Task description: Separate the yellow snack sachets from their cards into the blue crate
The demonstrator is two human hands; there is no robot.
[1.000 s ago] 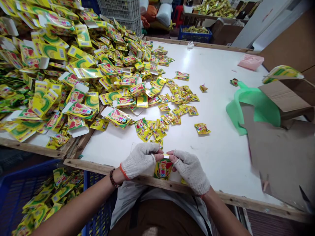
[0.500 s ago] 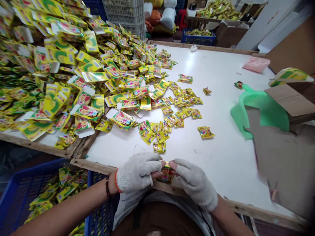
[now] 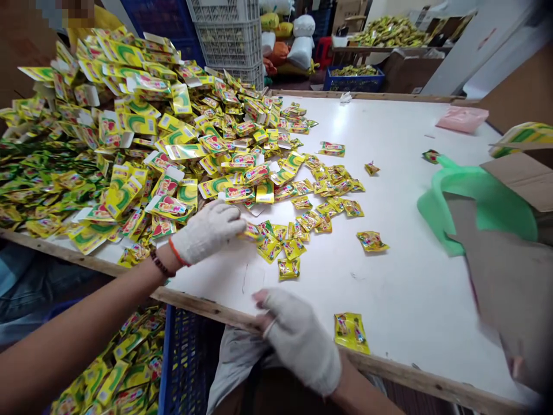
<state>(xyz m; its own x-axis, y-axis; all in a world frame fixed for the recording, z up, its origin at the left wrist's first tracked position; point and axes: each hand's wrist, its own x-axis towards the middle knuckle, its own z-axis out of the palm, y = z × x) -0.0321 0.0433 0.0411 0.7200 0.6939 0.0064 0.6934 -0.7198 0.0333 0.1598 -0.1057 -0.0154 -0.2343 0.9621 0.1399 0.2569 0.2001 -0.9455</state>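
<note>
My left hand (image 3: 211, 230), in a white fingerless knit glove, is closed over a small yellow printed carton (image 3: 250, 231) beside the pile of cartons. Most of that carton is hidden under the hand. My right hand (image 3: 298, 337), gloved the same way, is near the table's front edge, slightly blurred. Its thumb and index finger are apart, and nothing shows between them. To its right lies a yellow candy packet (image 3: 352, 332), flat at the edge. Several small yellow packets (image 3: 289, 268) are scattered beyond the hands.
A large heap of yellow cartons (image 3: 181, 101) covers the left of the white table (image 3: 397, 294). On the right are a green plastic scoop (image 3: 496, 196), cardboard (image 3: 488, 276) and a pink bag (image 3: 463, 119). Below left stands a blue crate (image 3: 170, 357) with more cartons.
Both hands were together at the table edge around a small printed item. My left hand has moved forward and left onto a carton; the item is gone from between the hands.
</note>
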